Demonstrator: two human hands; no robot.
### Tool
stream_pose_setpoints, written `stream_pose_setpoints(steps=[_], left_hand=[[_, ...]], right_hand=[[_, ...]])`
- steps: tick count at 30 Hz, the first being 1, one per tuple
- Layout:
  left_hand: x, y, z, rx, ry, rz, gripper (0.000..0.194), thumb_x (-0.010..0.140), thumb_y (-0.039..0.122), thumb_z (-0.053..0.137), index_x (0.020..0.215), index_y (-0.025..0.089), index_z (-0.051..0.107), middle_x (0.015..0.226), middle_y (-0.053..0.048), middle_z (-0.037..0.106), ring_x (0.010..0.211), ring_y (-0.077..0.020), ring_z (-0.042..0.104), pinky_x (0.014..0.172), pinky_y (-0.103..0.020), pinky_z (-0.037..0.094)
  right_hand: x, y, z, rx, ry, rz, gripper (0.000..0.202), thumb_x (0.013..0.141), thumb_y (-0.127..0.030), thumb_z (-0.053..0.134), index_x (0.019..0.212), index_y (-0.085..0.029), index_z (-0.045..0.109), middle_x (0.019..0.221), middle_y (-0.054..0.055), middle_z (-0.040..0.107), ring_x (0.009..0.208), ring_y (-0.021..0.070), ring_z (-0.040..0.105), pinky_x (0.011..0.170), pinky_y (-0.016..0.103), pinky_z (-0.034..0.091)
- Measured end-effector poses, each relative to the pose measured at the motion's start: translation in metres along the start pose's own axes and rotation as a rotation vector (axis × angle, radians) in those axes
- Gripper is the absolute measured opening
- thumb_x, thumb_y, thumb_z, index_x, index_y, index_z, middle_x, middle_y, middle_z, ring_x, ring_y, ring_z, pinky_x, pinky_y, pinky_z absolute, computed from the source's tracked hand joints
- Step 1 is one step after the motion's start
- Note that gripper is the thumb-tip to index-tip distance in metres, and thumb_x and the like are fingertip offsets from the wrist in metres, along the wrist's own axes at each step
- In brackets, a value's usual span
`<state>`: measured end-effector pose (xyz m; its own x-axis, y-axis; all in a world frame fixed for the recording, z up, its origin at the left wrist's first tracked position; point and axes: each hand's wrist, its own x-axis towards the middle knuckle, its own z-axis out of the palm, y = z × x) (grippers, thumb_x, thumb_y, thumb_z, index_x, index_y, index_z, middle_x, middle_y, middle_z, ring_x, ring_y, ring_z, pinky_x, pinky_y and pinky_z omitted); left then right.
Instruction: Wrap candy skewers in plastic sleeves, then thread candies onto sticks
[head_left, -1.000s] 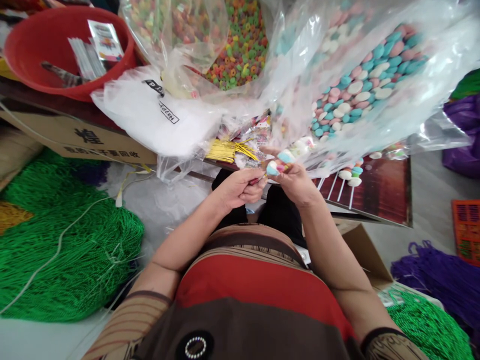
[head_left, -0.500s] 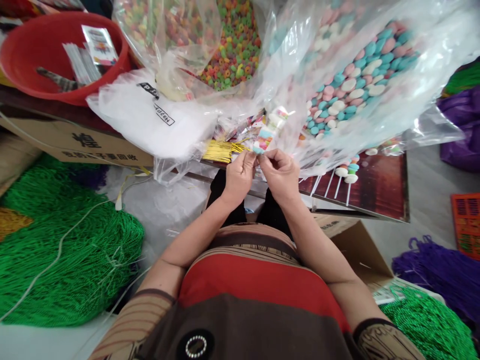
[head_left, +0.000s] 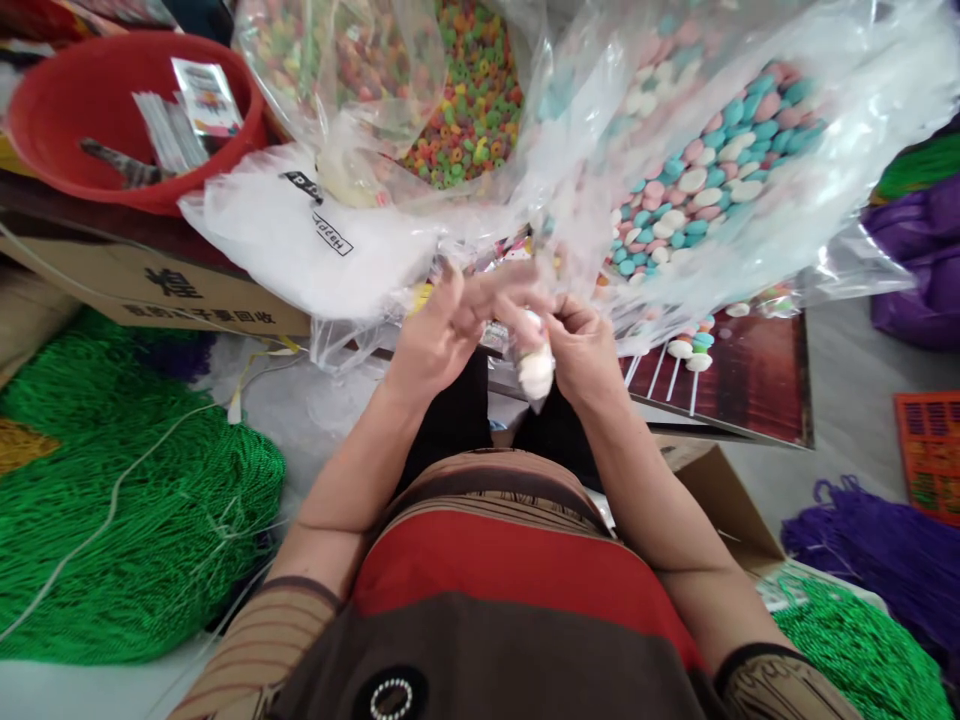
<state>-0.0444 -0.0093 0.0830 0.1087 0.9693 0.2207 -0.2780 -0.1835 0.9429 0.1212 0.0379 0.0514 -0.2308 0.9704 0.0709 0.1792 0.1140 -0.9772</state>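
Observation:
A small clear bag of candy (head_left: 534, 372) hangs between my hands, its white end pointing down toward me. My right hand (head_left: 586, 345) pinches the bag's edge with thumb and forefinger. On the other side, my left hand (head_left: 450, 325) has its thumb apart and its fingers stretched across toward the bag. Those fingers are blurred by motion, and I cannot tell whether they touch it. Yellow twist ties (head_left: 421, 296) lie behind my left hand, mostly covered by it.
Large clear bags of ring candies (head_left: 469, 110) and pastel candies (head_left: 694, 180) stand behind my hands. White printed bags (head_left: 300, 245) and a red basin (head_left: 67, 110) are at left. Candy sticks (head_left: 694, 355) lie on the table (head_left: 772, 385) at right. Green strands (head_left: 135, 500) heap at left.
The candy bag has swung from beyond my fingertips to hang toward me. My left hand has come away to the left, its fingers opening out; my right hand keeps its pinch.

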Motion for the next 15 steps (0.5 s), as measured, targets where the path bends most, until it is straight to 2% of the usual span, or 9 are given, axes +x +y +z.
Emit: stream_pose_setpoints(steps=[2, 4, 5, 7, 9, 11, 15], left_hand=[[-0.005, 0.004, 0.004, 0.194, -0.099, -0.029, 0.077, 0.102, 0.073, 0.026, 0.088, 0.019, 0.079, 0.066, -0.008, 0.067, 0.085, -0.0243, 0.069, 0.096, -0.044, 0.053], [-0.004, -0.002, 0.006, 0.301, -0.103, -0.122, 0.079, 0.095, 0.082, 0.032, 0.077, 0.019, 0.078, 0.058, -0.006, 0.061, 0.069, -0.0205, 0.061, 0.081, -0.04, 0.054], [-0.002, -0.007, 0.007, 0.275, -0.08, -0.178, 0.084, 0.093, 0.086, 0.028, 0.079, 0.019, 0.077, 0.055, -0.005, 0.057, 0.061, -0.0184, 0.057, 0.073, -0.037, 0.052], [0.004, -0.012, 0.004, 0.113, 0.004, -0.264, 0.099, 0.091, 0.088, 0.008, 0.089, 0.017, 0.077, 0.048, -0.002, 0.048, 0.049, -0.0141, 0.045, 0.059, -0.033, 0.045], [0.008, -0.011, 0.0, -0.038, 0.101, -0.282, 0.107, 0.089, 0.087, -0.004, 0.096, 0.016, 0.076, 0.042, 0.001, 0.037, 0.041, -0.0113, 0.031, 0.05, -0.03, 0.036], [0.008, -0.007, -0.002, -0.062, 0.113, -0.299, 0.101, 0.09, 0.089, 0.004, 0.092, 0.017, 0.076, 0.039, 0.004, 0.028, 0.038, -0.0102, 0.023, 0.046, -0.029, 0.031], [0.001, -0.01, 0.004, 0.117, -0.066, -0.437, 0.076, 0.09, 0.085, 0.042, 0.072, 0.018, 0.072, 0.037, 0.003, 0.032, 0.036, -0.0089, 0.029, 0.042, -0.027, 0.026]], right_hand=[[0.003, -0.009, -0.004, 0.015, 0.057, -0.017, 0.023, 0.088, -0.035, 0.067, 0.071, -0.021, 0.06, 0.067, -0.004, 0.056, 0.062, 0.0107, 0.051, 0.061, 0.026, 0.046], [0.001, -0.019, -0.007, 0.006, 0.09, -0.074, 0.02, 0.088, -0.033, 0.067, 0.072, -0.022, 0.061, 0.068, -0.003, 0.059, 0.064, 0.0119, 0.054, 0.062, 0.027, 0.046], [-0.002, -0.024, -0.008, -0.02, 0.086, -0.114, 0.019, 0.087, -0.033, 0.067, 0.073, -0.022, 0.062, 0.07, -0.002, 0.06, 0.065, 0.0124, 0.054, 0.062, 0.028, 0.046], [-0.008, -0.028, -0.008, -0.094, 0.038, -0.178, 0.017, 0.086, -0.032, 0.067, 0.073, -0.023, 0.061, 0.071, -0.002, 0.061, 0.066, 0.0129, 0.054, 0.065, 0.029, 0.046], [-0.013, -0.028, -0.009, -0.153, -0.026, -0.185, 0.017, 0.085, -0.031, 0.066, 0.071, -0.023, 0.06, 0.069, -0.002, 0.06, 0.064, 0.0125, 0.052, 0.065, 0.03, 0.046], [-0.014, -0.026, -0.012, -0.173, -0.045, -0.159, 0.017, 0.085, -0.029, 0.064, 0.07, -0.023, 0.058, 0.067, -0.002, 0.059, 0.062, 0.0121, 0.05, 0.064, 0.03, 0.045], [-0.013, -0.029, -0.016, -0.268, 0.066, -0.211, 0.014, 0.084, -0.026, 0.064, 0.071, -0.023, 0.06, 0.069, -0.002, 0.061, 0.064, 0.013, 0.053, 0.068, 0.031, 0.047]])
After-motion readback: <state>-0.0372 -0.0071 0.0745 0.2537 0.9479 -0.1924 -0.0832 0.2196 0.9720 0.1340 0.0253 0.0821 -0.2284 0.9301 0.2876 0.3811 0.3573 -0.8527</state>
